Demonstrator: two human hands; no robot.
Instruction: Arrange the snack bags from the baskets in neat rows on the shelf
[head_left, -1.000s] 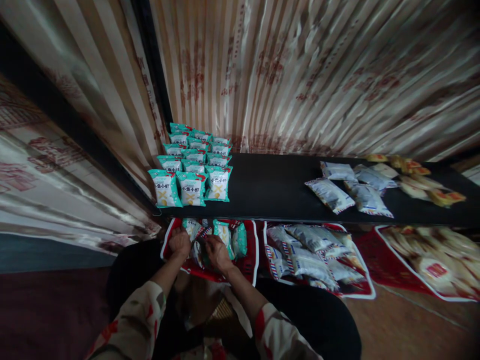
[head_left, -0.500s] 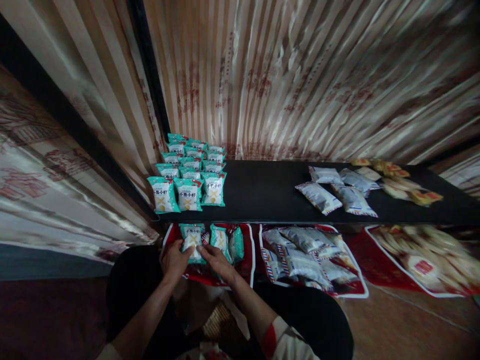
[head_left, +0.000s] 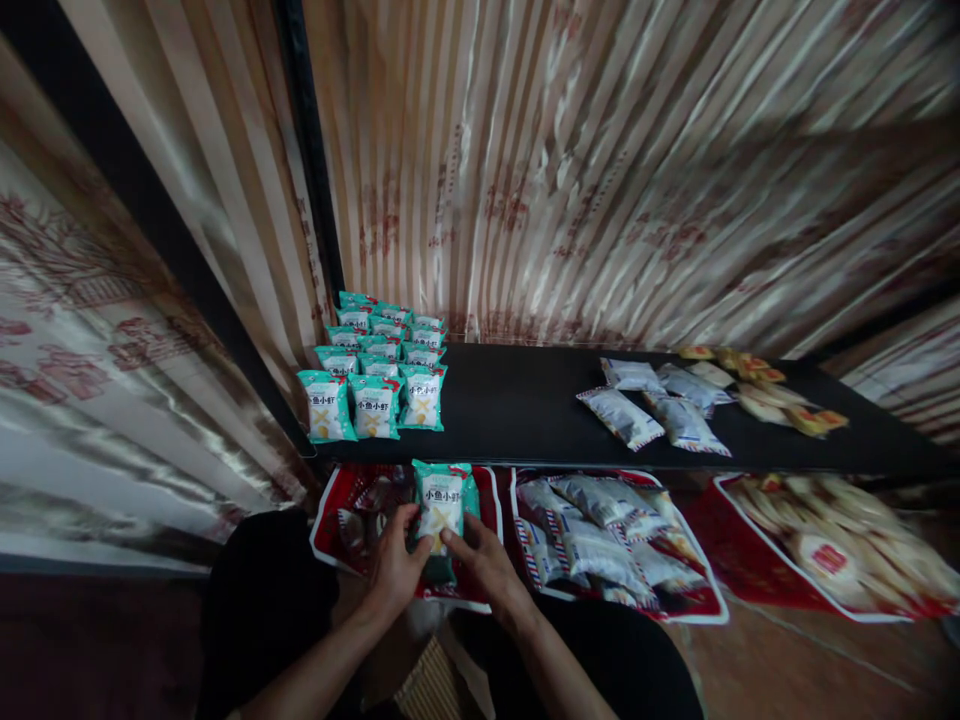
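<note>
Sideways move: left hand (head_left: 396, 558) and right hand (head_left: 489, 568) have shifted rightward across the red plastic basket with a white rim (head_left: 330, 502) since half a second ago, when they were gripping a packet nearer its left side.
Held packet: one pillow-shaped teal-and-white plastic packet (head_left: 441, 507), printed with dark characters and yellow shapes, stands face-up to the camera above the basket's right part.
Left hand's grip: closed on the packet's left edge, thumb on the lower front.
Right hand's grip: closed on the right edge, thumb on the lower front near the other thumb.
Behind the packet: another teal packet (head_left: 472, 492) partly shows; whether it is held too, I cannot tell.
Basket's left part: dark, blurred wrapped items (head_left: 377, 500).
Black flat shelf (head_left: 517, 410): upright teal-and-white packets (head_left: 376, 406) stand in rows at its left end, three across in front; silvery-white packets with striped edges (head_left: 621, 417) lie well apart from them, near pale flat pieces with yellow wrappers (head_left: 817, 420).
Neighbouring baskets: more silvery packets (head_left: 604, 545) fill the middle one; round pale flat packs (head_left: 874, 540) fill the far right one.
Backdrop: beige-and-white striped sheeting (head_left: 570, 200) with reddish prints.
</note>
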